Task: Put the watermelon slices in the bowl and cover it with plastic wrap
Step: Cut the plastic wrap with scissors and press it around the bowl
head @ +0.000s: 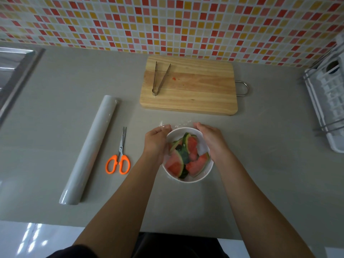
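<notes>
A white bowl (pixel 202 177) stands on the grey counter and holds several watermelon slices (pixel 188 157) with red flesh and green rind. A clear sheet of plastic wrap (pixel 183 125) lies over the bowl, with its far edge showing as a shiny fold beyond the rim. My left hand (pixel 157 141) presses against the bowl's left side, fingers pinching the film at the far left. My right hand (pixel 211 139) cups the bowl's right side, fingers on the film at the far rim.
The plastic wrap roll (pixel 89 151) lies at the left, with orange-handled scissors (pixel 119 155) beside it. A wooden cutting board (pixel 189 86) with metal tongs (pixel 159 79) sits behind the bowl. A sink (pixel 13 71) is far left, a dish rack (pixel 329 101) far right.
</notes>
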The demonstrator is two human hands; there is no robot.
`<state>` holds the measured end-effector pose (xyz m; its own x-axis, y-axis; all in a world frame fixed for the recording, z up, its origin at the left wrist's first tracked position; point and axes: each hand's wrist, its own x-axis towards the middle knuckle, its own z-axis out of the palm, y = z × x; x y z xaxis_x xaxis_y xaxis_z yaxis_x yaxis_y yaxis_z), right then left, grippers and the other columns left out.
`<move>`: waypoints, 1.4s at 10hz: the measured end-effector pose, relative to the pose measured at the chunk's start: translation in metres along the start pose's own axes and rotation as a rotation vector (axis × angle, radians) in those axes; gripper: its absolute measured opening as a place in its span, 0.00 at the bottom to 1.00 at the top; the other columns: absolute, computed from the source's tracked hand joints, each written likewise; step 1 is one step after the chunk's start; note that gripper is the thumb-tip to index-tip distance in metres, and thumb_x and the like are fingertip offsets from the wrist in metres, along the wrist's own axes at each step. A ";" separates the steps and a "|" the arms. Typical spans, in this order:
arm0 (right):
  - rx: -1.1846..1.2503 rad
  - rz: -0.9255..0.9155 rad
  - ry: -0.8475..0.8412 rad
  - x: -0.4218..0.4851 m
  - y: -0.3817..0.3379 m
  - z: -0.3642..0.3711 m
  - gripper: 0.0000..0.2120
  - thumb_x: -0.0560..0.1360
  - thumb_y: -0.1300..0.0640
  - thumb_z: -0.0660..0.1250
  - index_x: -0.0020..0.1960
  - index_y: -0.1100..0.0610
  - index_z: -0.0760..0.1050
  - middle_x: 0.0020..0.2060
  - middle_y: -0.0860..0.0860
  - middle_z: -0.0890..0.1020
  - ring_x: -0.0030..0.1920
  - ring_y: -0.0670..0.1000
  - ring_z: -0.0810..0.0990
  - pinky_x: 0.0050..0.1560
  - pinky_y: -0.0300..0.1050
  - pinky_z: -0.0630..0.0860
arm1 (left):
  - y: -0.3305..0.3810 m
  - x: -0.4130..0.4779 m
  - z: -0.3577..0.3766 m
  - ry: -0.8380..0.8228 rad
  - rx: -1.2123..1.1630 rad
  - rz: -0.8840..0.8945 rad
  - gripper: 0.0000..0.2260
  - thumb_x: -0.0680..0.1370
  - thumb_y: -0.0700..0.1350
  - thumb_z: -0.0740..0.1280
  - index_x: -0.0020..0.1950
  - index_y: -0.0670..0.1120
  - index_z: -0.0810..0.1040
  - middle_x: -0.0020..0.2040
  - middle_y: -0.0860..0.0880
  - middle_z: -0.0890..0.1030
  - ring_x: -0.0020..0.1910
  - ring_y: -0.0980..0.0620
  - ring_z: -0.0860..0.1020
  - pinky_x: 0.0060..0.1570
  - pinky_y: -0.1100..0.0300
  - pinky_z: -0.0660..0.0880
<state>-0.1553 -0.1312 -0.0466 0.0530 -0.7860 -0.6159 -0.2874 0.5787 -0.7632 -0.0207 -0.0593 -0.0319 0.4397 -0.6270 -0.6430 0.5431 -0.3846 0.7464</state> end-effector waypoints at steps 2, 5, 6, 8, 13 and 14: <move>0.019 -0.013 -0.037 0.004 -0.002 0.002 0.20 0.73 0.56 0.66 0.65 0.49 0.73 0.63 0.49 0.76 0.61 0.49 0.75 0.64 0.45 0.70 | 0.003 0.003 -0.001 0.009 -0.072 0.003 0.17 0.78 0.31 0.58 0.59 0.50 0.75 0.48 0.49 0.77 0.45 0.49 0.79 0.35 0.59 0.80; -0.037 -0.017 -0.037 0.003 -0.008 0.005 0.23 0.71 0.69 0.53 0.50 0.51 0.82 0.50 0.47 0.81 0.49 0.48 0.79 0.49 0.39 0.75 | 0.001 0.004 0.001 -0.009 0.163 -0.015 0.09 0.75 0.33 0.61 0.44 0.42 0.79 0.39 0.46 0.80 0.36 0.50 0.78 0.35 0.60 0.77; -0.055 -0.032 -0.047 0.002 -0.005 0.003 0.13 0.72 0.65 0.60 0.38 0.53 0.81 0.48 0.55 0.84 0.42 0.49 0.80 0.41 0.40 0.74 | -0.001 0.008 0.001 0.041 0.274 -0.025 0.06 0.75 0.37 0.63 0.49 0.40 0.79 0.39 0.46 0.79 0.34 0.52 0.77 0.31 0.63 0.75; 0.016 0.106 -0.007 0.002 -0.006 0.002 0.20 0.70 0.51 0.53 0.40 0.57 0.83 0.44 0.59 0.85 0.49 0.61 0.81 0.57 0.54 0.76 | 0.003 0.003 0.002 0.161 0.479 0.067 0.08 0.74 0.40 0.62 0.35 0.44 0.73 0.29 0.50 0.72 0.26 0.54 0.70 0.16 0.70 0.66; -0.056 -0.598 -0.189 -0.024 0.041 -0.013 0.31 0.72 0.28 0.44 0.63 0.43 0.72 0.64 0.49 0.76 0.66 0.48 0.72 0.68 0.56 0.67 | 0.005 0.003 0.002 0.159 0.562 0.069 0.10 0.75 0.39 0.62 0.33 0.42 0.75 0.29 0.49 0.72 0.27 0.53 0.69 0.19 0.66 0.67; -0.006 -0.441 -0.123 -0.019 0.044 -0.010 0.33 0.68 0.24 0.44 0.54 0.40 0.78 0.54 0.49 0.83 0.57 0.50 0.79 0.62 0.58 0.72 | 0.003 0.004 0.003 0.127 0.491 0.061 0.03 0.76 0.39 0.62 0.43 0.41 0.74 0.30 0.50 0.72 0.26 0.56 0.69 0.15 0.73 0.65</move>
<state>-0.1788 -0.0927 -0.0668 0.2847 -0.9251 -0.2511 -0.2169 0.1929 -0.9569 -0.0193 -0.0650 -0.0318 0.5605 -0.5827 -0.5885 0.1271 -0.6417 0.7563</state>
